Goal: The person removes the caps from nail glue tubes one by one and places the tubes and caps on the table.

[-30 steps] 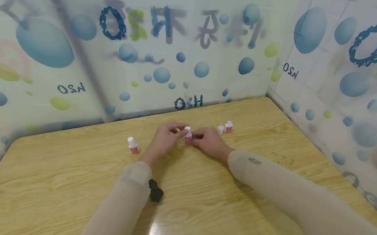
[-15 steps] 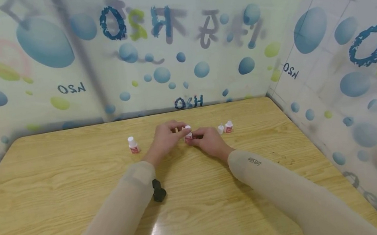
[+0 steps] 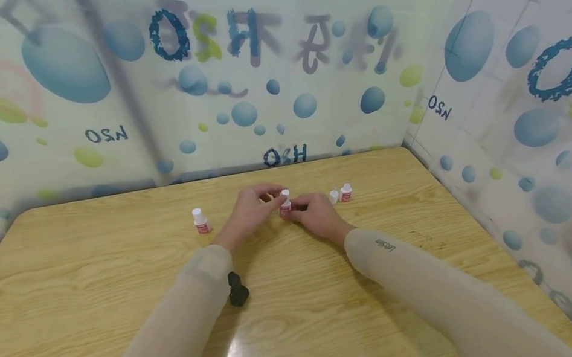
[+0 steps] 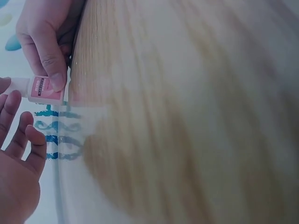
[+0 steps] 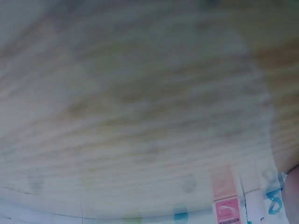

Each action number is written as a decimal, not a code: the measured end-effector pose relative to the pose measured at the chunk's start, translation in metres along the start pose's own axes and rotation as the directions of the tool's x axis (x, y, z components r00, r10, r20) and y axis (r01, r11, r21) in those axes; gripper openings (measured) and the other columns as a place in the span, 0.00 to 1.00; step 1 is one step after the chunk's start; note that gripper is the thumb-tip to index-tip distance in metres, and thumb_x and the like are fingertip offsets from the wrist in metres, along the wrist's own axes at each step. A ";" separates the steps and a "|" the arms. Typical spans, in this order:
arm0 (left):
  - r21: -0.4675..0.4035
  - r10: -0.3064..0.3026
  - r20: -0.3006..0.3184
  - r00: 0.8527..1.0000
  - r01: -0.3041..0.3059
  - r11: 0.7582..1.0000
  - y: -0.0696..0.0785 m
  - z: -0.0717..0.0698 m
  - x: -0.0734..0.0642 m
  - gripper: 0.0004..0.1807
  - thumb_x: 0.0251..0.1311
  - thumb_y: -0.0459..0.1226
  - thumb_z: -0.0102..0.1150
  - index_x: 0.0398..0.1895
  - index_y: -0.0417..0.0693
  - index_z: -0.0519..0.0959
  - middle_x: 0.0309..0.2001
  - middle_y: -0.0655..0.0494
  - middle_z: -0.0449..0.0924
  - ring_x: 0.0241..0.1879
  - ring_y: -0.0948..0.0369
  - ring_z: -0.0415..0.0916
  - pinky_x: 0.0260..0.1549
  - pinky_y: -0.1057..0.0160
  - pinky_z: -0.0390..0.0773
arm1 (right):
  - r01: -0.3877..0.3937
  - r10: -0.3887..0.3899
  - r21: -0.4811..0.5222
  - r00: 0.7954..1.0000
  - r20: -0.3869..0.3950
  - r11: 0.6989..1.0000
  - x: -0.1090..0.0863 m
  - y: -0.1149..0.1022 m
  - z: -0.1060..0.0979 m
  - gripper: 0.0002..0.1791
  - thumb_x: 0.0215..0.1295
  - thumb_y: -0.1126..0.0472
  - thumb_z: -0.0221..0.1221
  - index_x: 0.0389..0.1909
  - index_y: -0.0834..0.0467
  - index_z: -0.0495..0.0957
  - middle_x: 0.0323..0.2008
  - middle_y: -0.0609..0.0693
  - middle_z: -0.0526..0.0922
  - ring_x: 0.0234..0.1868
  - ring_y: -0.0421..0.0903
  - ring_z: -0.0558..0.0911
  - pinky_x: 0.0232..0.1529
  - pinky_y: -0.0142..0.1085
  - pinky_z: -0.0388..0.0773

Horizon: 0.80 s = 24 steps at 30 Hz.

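Note:
My left hand point(image 3: 253, 209) pinches the white cap of a small bottle point(image 3: 285, 210) with a pink label. In the left wrist view the cap point(image 4: 17, 85) sits between the left thumb and forefinger, while the other fingers are spread and bent. My right hand point(image 3: 317, 214) grips the bottle's lower body, its thumb point(image 4: 57, 80) across the pink label. To the right of that hand stand a second pink-labelled bottle point(image 3: 346, 193) and a small white cap-like piece point(image 3: 334, 196). A third bottle point(image 3: 201, 221), white-capped, stands upright left of the left hand.
The wood-grain table point(image 3: 113, 276) reaches back to a wall covering point(image 3: 228, 83) printed with blue and green bubbles. A second patterned wall point(image 3: 509, 129) runs along the right side. A small black object point(image 3: 237, 289) shows beside the left sleeve.
Both hands stay at the same bottle, with only slight shifts of the left hand and forearm around the cap. The other bottles stand where they were.

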<state>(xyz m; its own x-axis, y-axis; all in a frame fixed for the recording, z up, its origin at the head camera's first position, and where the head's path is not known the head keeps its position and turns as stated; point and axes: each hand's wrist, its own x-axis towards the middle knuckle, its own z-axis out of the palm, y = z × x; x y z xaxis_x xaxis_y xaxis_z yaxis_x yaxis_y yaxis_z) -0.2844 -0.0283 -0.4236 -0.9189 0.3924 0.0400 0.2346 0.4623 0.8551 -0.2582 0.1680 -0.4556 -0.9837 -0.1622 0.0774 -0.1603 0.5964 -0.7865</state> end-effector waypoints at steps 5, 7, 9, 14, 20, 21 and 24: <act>0.017 0.043 -0.018 0.999 -0.043 0.999 -0.001 0.002 0.001 0.15 0.74 0.47 0.66 0.57 0.54 0.89 0.45 0.54 0.85 0.47 0.54 0.74 0.39 0.59 0.72 | 0.000 0.000 -0.001 1.000 0.002 1.000 0.000 0.000 0.000 0.11 0.71 0.55 0.70 0.51 0.51 0.92 0.53 0.49 0.92 0.61 0.48 0.88 0.66 0.47 0.81; 0.017 0.049 -0.031 0.998 -0.048 0.999 -0.001 0.002 0.001 0.14 0.73 0.48 0.67 0.55 0.54 0.89 0.42 0.54 0.84 0.46 0.54 0.73 0.39 0.59 0.71 | 0.001 -0.001 -0.002 1.000 0.002 1.000 0.000 0.000 0.000 0.11 0.71 0.55 0.70 0.51 0.51 0.92 0.53 0.49 0.92 0.60 0.48 0.88 0.66 0.47 0.81; 0.013 0.047 -0.041 0.998 -0.046 0.999 -0.001 0.002 0.001 0.14 0.72 0.48 0.68 0.53 0.53 0.90 0.42 0.54 0.84 0.46 0.54 0.73 0.39 0.59 0.71 | 0.004 -0.004 -0.003 1.000 0.003 1.000 0.001 0.000 0.000 0.11 0.71 0.55 0.70 0.51 0.51 0.92 0.53 0.49 0.92 0.60 0.47 0.88 0.66 0.47 0.82; -0.006 0.014 -0.045 0.999 -0.014 1.000 -0.001 0.001 0.000 0.16 0.71 0.49 0.69 0.56 0.54 0.89 0.46 0.54 0.85 0.48 0.54 0.75 0.41 0.60 0.74 | 0.007 -0.007 0.000 1.000 0.005 1.000 0.001 0.001 0.001 0.11 0.72 0.53 0.69 0.51 0.50 0.92 0.53 0.48 0.92 0.60 0.47 0.88 0.66 0.47 0.81; -0.043 -0.034 -0.003 0.999 0.034 0.998 0.000 0.000 -0.001 0.18 0.73 0.49 0.67 0.60 0.56 0.87 0.54 0.55 0.86 0.54 0.53 0.75 0.46 0.59 0.76 | -0.013 0.013 0.012 1.000 0.008 1.000 0.000 0.000 0.000 0.12 0.72 0.52 0.69 0.51 0.50 0.92 0.53 0.48 0.92 0.61 0.47 0.88 0.67 0.48 0.81; -0.051 -0.041 0.002 0.999 0.041 0.998 0.000 -0.001 -0.001 0.18 0.73 0.49 0.66 0.60 0.56 0.87 0.54 0.55 0.86 0.54 0.53 0.75 0.46 0.58 0.76 | -0.017 0.017 0.013 1.000 0.008 1.000 0.000 0.000 0.000 0.12 0.72 0.52 0.69 0.51 0.50 0.92 0.53 0.48 0.92 0.61 0.47 0.88 0.67 0.48 0.81; -0.064 -0.049 0.009 0.999 0.050 0.997 -0.001 -0.001 0.000 0.18 0.73 0.50 0.66 0.60 0.56 0.87 0.55 0.55 0.86 0.54 0.53 0.75 0.47 0.58 0.75 | -0.029 0.029 0.010 1.000 0.006 1.000 0.000 0.000 0.000 0.13 0.72 0.51 0.69 0.52 0.50 0.92 0.53 0.48 0.92 0.61 0.47 0.87 0.67 0.48 0.81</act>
<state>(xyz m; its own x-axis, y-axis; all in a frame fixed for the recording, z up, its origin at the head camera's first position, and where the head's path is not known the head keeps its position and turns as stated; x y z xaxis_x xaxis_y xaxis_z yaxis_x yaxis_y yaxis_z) -0.2849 -0.0299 -0.4243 -0.9266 0.3761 -0.0066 0.1681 0.4298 0.8872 -0.2587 0.1679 -0.4560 -0.9874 -0.1500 0.0509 -0.1311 0.5930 -0.7945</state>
